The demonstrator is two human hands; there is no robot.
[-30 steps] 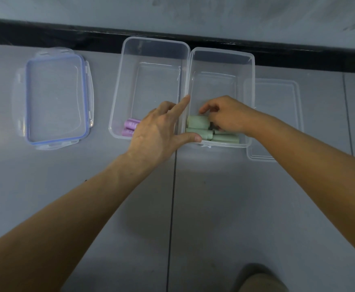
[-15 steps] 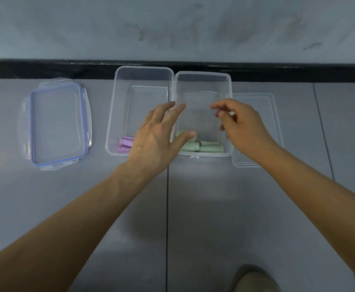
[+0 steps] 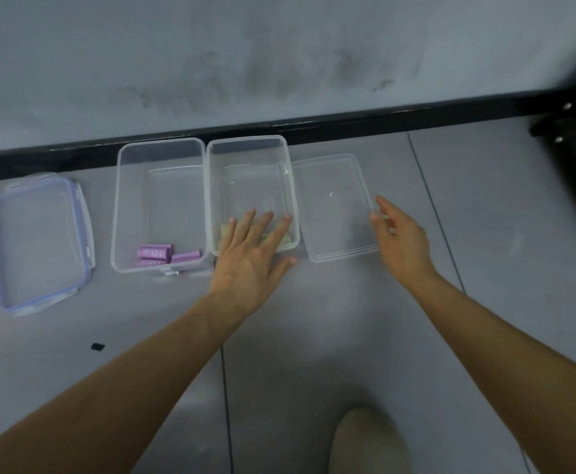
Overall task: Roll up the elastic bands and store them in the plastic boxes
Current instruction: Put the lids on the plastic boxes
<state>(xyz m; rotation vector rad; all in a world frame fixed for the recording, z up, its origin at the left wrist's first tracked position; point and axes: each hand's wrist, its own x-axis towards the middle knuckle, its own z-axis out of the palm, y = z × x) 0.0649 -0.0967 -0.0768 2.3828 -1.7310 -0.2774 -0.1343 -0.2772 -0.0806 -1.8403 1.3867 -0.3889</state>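
Neither grip holds anything: the left hand (image 3: pixel 249 258) lies spread, fingers straight, over the near end of the right box (image 3: pixel 249 140), covering the green rolls (image 3: pixel 224 230). The right hand (image 3: pixel 402 239), relaxed, reaches the edge of the clear lid (image 3: pixel 331 186). Purple rolls (image 3: pixel 155 253) sit in the left box (image 3: pixel 160 145). Storing looks finished. Closing likely follows, which calls for pinching that lid.

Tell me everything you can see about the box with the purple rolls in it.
The box is a clear plastic rectangular tub with rounded corners and a thickened rim. It is lidless and upright on the gray surface. A few purple rolls lie at its near end, and the rest of its floor is bare. Its right wall stands against the second box, seemingly touching. A blue-rimmed lid lies apart to its left. The left hand is over the second box, not gripping this one.
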